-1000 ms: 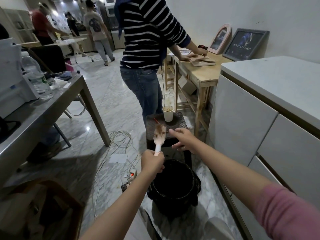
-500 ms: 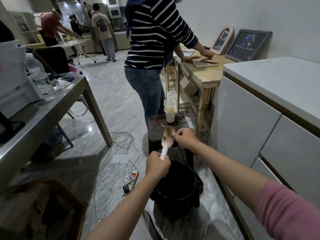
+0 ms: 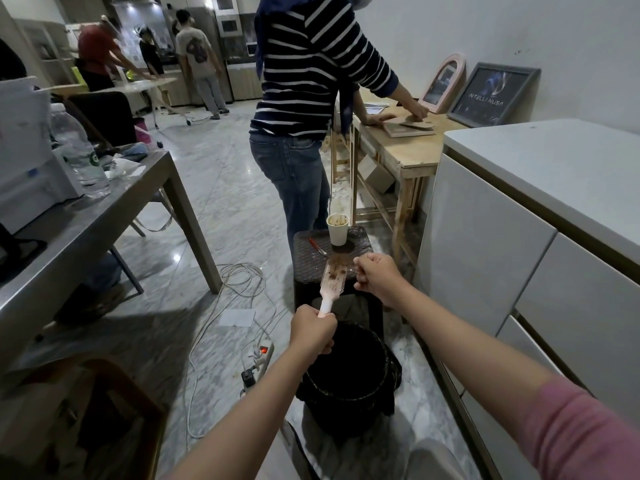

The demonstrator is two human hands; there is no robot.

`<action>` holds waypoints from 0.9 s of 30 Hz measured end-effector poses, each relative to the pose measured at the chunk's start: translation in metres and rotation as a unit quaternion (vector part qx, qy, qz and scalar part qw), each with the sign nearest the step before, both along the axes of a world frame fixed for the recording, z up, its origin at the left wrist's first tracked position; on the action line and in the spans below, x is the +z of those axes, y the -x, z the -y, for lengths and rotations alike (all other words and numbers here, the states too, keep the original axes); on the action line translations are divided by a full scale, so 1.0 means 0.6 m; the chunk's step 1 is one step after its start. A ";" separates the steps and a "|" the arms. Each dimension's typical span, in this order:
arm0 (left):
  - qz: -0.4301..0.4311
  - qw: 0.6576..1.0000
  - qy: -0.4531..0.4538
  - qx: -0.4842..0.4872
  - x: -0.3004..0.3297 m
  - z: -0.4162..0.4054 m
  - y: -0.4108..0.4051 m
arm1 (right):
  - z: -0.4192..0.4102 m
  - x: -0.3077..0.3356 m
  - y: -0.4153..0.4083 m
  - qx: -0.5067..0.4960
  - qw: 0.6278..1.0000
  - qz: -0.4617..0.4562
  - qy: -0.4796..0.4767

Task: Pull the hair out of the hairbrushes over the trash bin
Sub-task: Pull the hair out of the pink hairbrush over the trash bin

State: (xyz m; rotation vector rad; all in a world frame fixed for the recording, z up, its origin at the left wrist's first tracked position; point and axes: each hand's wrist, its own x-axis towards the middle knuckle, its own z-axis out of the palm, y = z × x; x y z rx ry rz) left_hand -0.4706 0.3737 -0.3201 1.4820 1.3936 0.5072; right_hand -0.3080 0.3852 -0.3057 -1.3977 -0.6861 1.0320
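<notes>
Floor: grey-white marble tile, glossy, with a loose white cable (image 3: pixel 239 292) and a power strip (image 3: pixel 260 356) showing a lit red switch. Left side: a grey metal surface (image 3: pixel 104 223) carrying a water bottle (image 3: pixel 80 150) and a white box. Right side: a white cabinet (image 3: pixel 519 216) with flat drawer fronts. Behind it, a wooden surface (image 3: pixel 408 147) carries picture frames leaned on the wall; a person in a striped top (image 3: pixel 311 64) stands at it. Three more people stand at the far end of the room.

Centre: a dark woven stool (image 3: pixel 318 261) carries a paper cup (image 3: pixel 337 228) and a spoon (image 3: pixel 318 247). A black trash bin (image 3: pixel 349 379) stands on the floor in front of the stool.

The hairbrush (image 3: pixel 333 277) has a white handle and pale bristle face; brown hair is matted over its upper half. It is held upright above the far rim of the bin.

Left hand (image 3: pixel 313 329): closed in a fist around the handle. Right hand (image 3: pixel 377 277): fingers curled and pinched at the brush head's right edge; whether hair is gripped cannot be told.
</notes>
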 end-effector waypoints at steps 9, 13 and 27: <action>0.037 0.996 0.077 0.033 -0.004 -0.015 -0.016 | 0.020 -0.018 0.001 0.016 0.999 0.038 0.008; 0.078 0.989 0.109 0.068 0.006 -0.019 -0.019 | 0.030 -0.032 -0.002 0.041 0.978 0.201 0.044; 0.223 0.941 0.217 0.131 0.041 -0.035 -0.008 | 0.044 -0.018 0.011 0.168 0.855 0.483 0.088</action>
